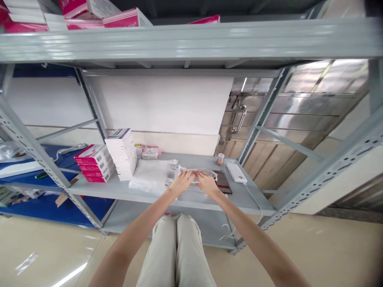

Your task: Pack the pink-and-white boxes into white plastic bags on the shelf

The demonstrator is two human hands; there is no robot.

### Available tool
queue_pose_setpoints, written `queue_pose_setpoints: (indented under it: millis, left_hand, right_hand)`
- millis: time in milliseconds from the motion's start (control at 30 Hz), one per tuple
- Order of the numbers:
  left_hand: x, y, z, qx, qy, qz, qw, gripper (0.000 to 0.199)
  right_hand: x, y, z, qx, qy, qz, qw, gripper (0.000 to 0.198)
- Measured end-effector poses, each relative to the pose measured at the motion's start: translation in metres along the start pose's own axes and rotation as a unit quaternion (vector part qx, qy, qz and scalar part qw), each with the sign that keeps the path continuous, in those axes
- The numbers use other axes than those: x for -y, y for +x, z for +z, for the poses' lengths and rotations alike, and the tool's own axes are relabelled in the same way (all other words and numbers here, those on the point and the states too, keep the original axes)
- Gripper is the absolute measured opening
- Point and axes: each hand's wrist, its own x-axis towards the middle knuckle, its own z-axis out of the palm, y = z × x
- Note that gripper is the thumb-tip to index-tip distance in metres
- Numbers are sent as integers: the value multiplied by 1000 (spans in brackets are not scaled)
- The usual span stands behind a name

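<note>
Apparently handling pack | left hand, right hand on it; whether gripping, cannot tell | next move likely needs both

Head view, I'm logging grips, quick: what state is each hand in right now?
Left hand: touching the clear plastic packaging with red markings; grip cannot be told.
Right hand: touching the same packaging; grip cannot be told.
</note>
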Motion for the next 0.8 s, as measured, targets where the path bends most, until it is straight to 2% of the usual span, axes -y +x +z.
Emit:
queue_pose_setpoints:
  millis: [100,200,333,533,667,800]
  left_hand:
    - [2,11,5,20,14,-42,999,40]
    - [6,16,14,56,17,-53,997,35]
    - [8,17,23,73,17,-38,996,34]
    - [6,15,22,84,49,2,995,45]
    - [0,10,25,65,51,11,997,32]
    - [-2,2,32,62,51,54,995,26]
  right_hand:
    - [-4,0,7,2,12,13,1000,58]
    - [-7,-1,13,-10,24,22,999,59]
    - [-7,-2,18,-25,35,28,999,60]
    - [-8,-5,24,-31,48,12,998,56]
    - [-8,-12,34,-31,44,1,999,51]
    - [-3,-18,43,-18,35,-1,999,39]
